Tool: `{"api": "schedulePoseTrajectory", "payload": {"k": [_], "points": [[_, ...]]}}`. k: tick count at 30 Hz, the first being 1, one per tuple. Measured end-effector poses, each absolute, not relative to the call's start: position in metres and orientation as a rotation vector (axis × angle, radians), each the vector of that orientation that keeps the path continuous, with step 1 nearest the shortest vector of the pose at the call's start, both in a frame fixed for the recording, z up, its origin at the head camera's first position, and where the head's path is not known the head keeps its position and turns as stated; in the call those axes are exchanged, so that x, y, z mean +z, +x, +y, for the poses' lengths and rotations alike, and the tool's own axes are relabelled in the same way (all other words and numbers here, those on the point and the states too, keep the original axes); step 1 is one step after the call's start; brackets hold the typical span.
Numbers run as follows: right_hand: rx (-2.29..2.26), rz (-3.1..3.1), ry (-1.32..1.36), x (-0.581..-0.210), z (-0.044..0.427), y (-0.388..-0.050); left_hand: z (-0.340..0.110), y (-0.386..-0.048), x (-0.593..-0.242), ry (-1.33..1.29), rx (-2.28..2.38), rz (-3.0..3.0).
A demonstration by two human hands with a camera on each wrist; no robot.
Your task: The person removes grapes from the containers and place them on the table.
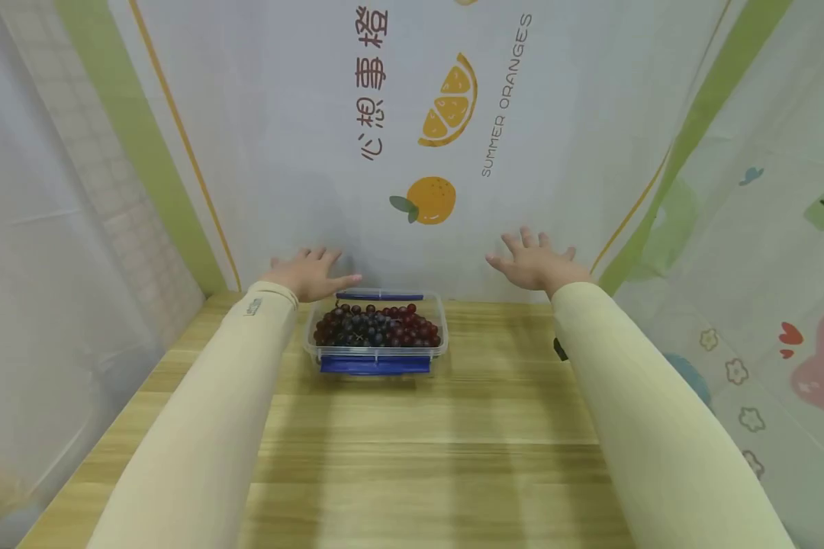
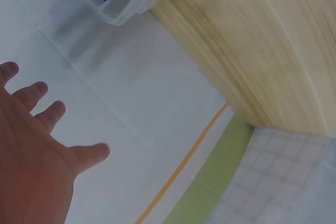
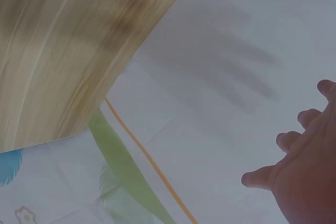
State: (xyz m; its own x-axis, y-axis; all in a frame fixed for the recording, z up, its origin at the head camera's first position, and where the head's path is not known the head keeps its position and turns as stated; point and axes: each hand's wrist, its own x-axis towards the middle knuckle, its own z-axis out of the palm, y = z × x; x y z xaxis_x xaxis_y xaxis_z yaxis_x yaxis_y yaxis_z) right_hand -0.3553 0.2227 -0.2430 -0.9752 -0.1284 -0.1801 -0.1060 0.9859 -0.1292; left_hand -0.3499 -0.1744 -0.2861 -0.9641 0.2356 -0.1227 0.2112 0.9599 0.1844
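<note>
Two hands, the left hand (image 1: 307,274) and the right hand (image 1: 537,264), are both released, fingers spread. The left hand is near the far left corner of a clear container (image 1: 376,351); the right hand is well apart from it, before the printed cloth (image 1: 281,152). The container, bearing dark and reddish grapes (image 1: 378,328), sits on the wooden table (image 1: 398,442), towards its far edge.

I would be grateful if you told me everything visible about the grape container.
The container is clear, plastic-looking and rectangular, with rounded corners and blue strips, probably clips, along its near and far sides. It sits flat on the wooden table, near the far edge, holding red to blackish grapes. Neither the left hand nor the right hand touches it. Whether a clear lid covers it, I cannot tell.
</note>
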Motion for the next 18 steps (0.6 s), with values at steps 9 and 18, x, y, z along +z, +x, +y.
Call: {"api": "schedulePoseTrajectory", "payload": {"k": [9,18], "points": [[-0.198,2.915,-0.225,-0.25,0.21,-0.357,-0.176,-0.351,-0.309,0.376,0.254,2.893],[-0.261,2.82,-0.388,-0.258,0.184,-0.356,-0.175,-0.353,-0.329,0.45,0.323,2.783]]}}
